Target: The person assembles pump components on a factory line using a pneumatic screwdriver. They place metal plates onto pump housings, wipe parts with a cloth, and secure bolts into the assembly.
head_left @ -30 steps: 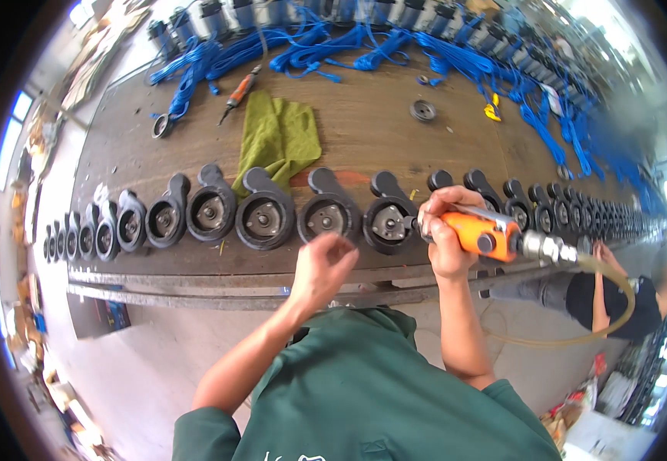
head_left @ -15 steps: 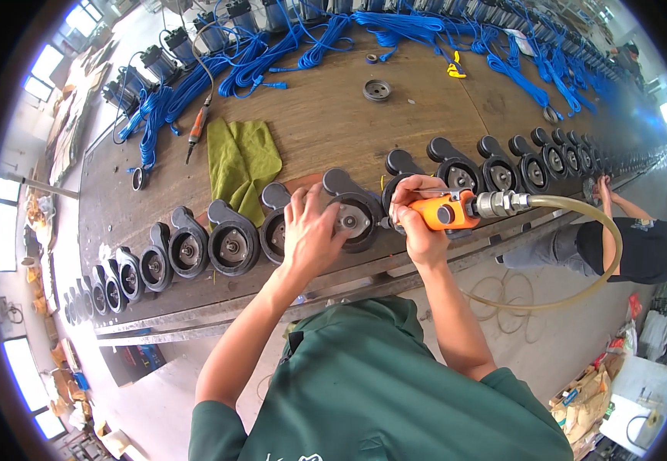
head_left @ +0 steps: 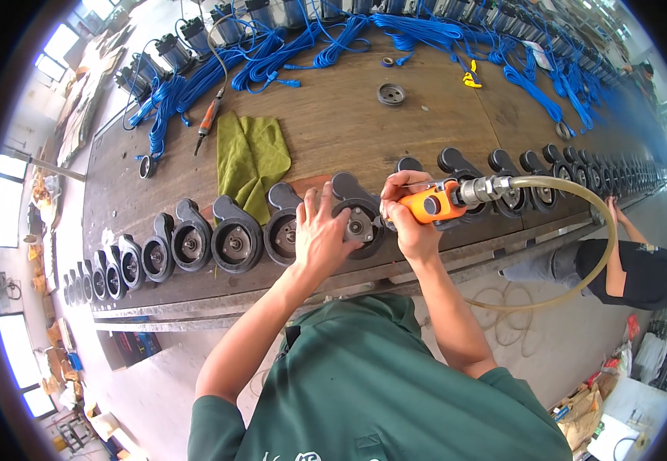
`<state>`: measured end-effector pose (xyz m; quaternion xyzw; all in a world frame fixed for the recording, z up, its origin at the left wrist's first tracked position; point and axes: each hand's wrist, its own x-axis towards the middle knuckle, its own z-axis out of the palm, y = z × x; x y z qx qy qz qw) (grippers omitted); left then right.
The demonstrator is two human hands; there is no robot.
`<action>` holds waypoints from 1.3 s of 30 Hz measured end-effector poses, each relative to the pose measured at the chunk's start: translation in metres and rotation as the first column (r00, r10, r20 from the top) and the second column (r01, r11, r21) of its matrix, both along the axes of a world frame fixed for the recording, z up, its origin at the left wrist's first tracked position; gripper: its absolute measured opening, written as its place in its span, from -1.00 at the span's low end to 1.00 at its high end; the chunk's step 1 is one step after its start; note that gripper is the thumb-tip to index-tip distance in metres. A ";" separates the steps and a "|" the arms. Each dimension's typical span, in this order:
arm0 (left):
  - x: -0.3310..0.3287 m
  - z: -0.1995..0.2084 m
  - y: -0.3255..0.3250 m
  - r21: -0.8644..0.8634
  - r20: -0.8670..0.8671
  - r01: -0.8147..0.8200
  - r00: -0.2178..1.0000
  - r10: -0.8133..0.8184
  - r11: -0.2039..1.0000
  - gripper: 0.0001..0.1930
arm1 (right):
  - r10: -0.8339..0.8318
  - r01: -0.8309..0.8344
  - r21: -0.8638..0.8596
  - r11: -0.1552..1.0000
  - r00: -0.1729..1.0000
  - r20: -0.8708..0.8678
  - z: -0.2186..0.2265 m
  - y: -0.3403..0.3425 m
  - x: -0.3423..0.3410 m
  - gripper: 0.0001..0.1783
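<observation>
My right hand (head_left: 413, 230) is closed around an orange pneumatic tool (head_left: 431, 204) held sideways, its tip pointing left. A pale air hose (head_left: 606, 223) is joined to the tool by metal fittings. The tip reaches the right side of a black round pump housing (head_left: 346, 186), which has a grey metal plate (head_left: 359, 226) in its middle. My left hand (head_left: 318, 240) lies with fingers spread over the housing's left side, the thumb and forefinger near the plate. Whether the tip touches the plate or a screw is too small to tell.
More pump housings (head_left: 236, 240) stand in a row along the bench (head_left: 333, 123). Behind them lie a green cloth (head_left: 253, 157), an orange-and-grey screwdriver (head_left: 209, 115), a black ring (head_left: 391, 94) and bundled blue cables (head_left: 418, 29). Another person (head_left: 629, 269) works at the far right.
My right hand has brought the tool slightly left, closer to the plate. My left hand stays at the same housing. The whole view has shifted a little.
</observation>
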<state>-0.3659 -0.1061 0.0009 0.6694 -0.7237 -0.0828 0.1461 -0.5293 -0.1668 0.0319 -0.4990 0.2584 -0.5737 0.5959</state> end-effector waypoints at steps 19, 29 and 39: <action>-0.003 0.000 -0.017 0.270 0.158 -0.015 0.987 -0.029 0.963 -0.51 | 0.031 -0.029 0.046 0.999 0.998 -0.054 -0.039 -0.012 0.023 -0.72; -0.001 -0.009 -0.013 0.217 0.163 -0.033 0.987 -0.003 0.976 -0.53 | 0.029 -0.028 0.010 1.000 0.999 -0.035 -0.031 -0.029 0.039 -0.72; 0.002 -0.011 -0.013 0.167 0.075 -0.014 0.997 0.001 0.986 -0.62 | 0.041 -0.040 0.015 0.999 0.999 -0.009 -0.036 -0.034 0.040 -0.73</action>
